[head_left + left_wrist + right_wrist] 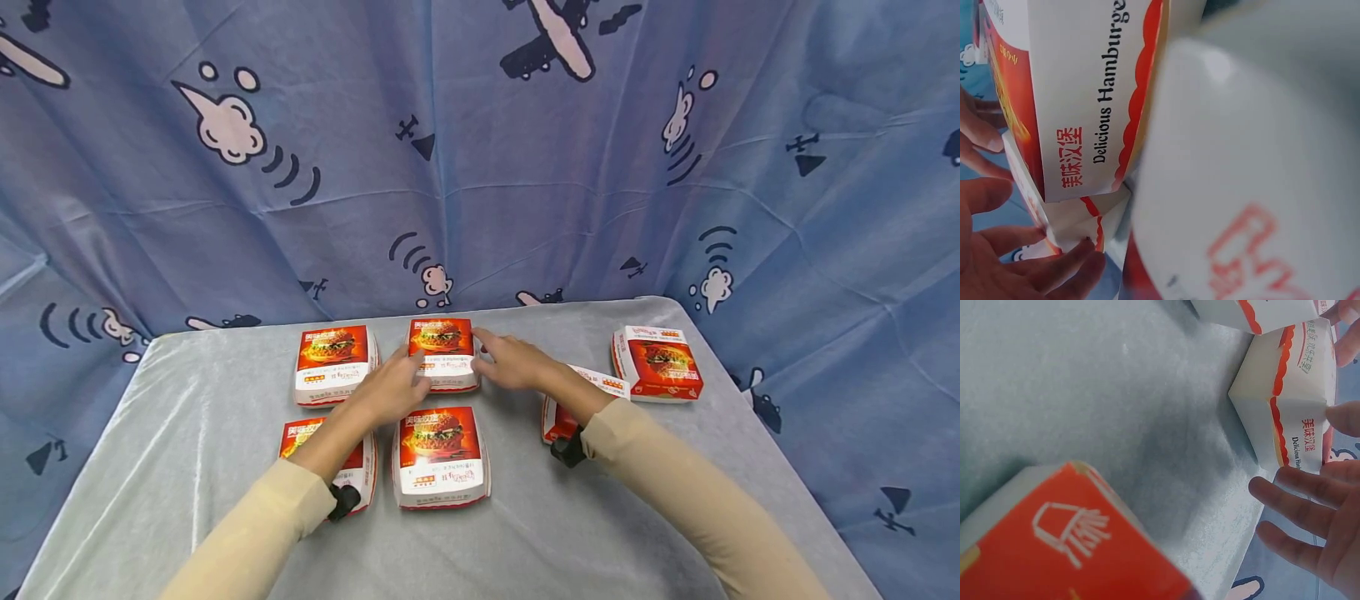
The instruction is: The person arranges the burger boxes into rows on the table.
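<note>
A red and white hamburger box (441, 333) lies flat at the back middle of the table, between the two hands. At its left side is the left hand (393, 388), fingers extended; in the left wrist view its fingers (1054, 269) lie against the box's side. From the right, the right hand (512, 362) reaches the same box, its thumb and forefinger at the edge. The right wrist view shows that hand's fingers (1300, 509) spread loosely beside the box. Just in front lies another hamburger box (441, 450).
To the left are a back hamburger box (333, 358) and a front one (360, 475), partly hidden by the left arm. Under the right forearm sits a tilted box (558, 421), partly covered. One more box (660, 362) lies far right. A patterned curtain (480, 183) hangs behind the table.
</note>
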The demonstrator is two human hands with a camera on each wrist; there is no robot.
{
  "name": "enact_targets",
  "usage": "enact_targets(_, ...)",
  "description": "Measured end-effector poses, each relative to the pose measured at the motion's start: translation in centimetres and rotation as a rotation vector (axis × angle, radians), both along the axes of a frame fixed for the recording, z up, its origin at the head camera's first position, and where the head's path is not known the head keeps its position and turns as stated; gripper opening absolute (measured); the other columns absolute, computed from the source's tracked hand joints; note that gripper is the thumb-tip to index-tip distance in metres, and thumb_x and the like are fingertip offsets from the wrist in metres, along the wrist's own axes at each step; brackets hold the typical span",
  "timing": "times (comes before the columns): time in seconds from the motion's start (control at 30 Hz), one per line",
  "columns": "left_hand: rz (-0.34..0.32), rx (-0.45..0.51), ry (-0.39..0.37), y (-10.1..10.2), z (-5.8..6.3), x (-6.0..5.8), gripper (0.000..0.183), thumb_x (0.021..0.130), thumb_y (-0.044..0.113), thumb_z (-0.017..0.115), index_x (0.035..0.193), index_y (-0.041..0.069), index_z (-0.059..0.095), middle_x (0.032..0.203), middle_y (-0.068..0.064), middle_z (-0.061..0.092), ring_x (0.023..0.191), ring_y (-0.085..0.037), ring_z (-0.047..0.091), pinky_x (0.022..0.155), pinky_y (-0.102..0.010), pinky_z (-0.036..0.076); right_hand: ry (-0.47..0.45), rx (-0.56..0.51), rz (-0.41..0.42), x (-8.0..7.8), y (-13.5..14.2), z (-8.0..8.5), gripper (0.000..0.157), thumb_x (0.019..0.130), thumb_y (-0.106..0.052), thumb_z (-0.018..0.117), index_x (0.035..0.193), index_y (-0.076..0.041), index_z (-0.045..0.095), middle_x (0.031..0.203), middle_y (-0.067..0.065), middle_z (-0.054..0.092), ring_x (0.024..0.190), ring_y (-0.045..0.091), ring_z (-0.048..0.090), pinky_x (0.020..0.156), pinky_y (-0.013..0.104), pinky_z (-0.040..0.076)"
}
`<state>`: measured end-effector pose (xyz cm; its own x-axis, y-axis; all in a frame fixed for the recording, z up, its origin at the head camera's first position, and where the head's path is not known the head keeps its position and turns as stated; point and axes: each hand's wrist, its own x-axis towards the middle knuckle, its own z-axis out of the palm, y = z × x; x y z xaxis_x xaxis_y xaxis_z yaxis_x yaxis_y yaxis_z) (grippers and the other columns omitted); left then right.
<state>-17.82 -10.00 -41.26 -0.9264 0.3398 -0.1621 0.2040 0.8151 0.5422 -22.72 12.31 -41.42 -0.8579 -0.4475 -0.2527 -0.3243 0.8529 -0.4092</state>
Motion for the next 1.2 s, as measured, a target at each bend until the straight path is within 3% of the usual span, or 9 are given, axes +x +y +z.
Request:
enact_targets(0.33,0.024,-0.003,-0.021,-0.1,0.0,0.4,0.064,0.098,0.027,0.053,0.151,-0.005,0.035,0.156,-0.033,0.023,0.138,-0.045,0.038,0.108,-0.057,0.036,-0.015,-0.016,0.023,0.1,-0.7,-0.2,0.065,0.102,-0.029,0.052,0.156,-0.003,0.027,0.133,0.015,0.061,0.092,0.023,0.06,0.082,0.039,0.049)
enact_targets(0.97,0.031,0.013,-0.028,-0.5,0.2,0.6,0.064,0.099,0.029,0.055,0.151,-0.003,0.036,0.157,-0.032,0.022,0.14,-0.046,0.034,0.109,-0.059,0.033,0.0,-0.007,0.026,0.2,-0.9,0.4,0.063,0.102,-0.027,0.051,0.156,-0.006,0.029,0.137,0.016,0.058,0.104,0.025,0.06,0.088,0.043,0.05)
enact_targets(1.2,0.054,0.003,-0.001,-0.6,0.7,0.8,0.063,0.099,0.029,0.052,0.153,0.0,0.035,0.16,-0.026,0.021,0.141,-0.046,0.032,0.108,-0.062,0.033,0.016,-0.026,0.036,0.0,0.2,1.3,0.059,0.102,-0.026,0.053,0.154,-0.007,0.034,0.138,0.02,0.056,0.12,0.032,0.058,0.098,0.05,0.047)
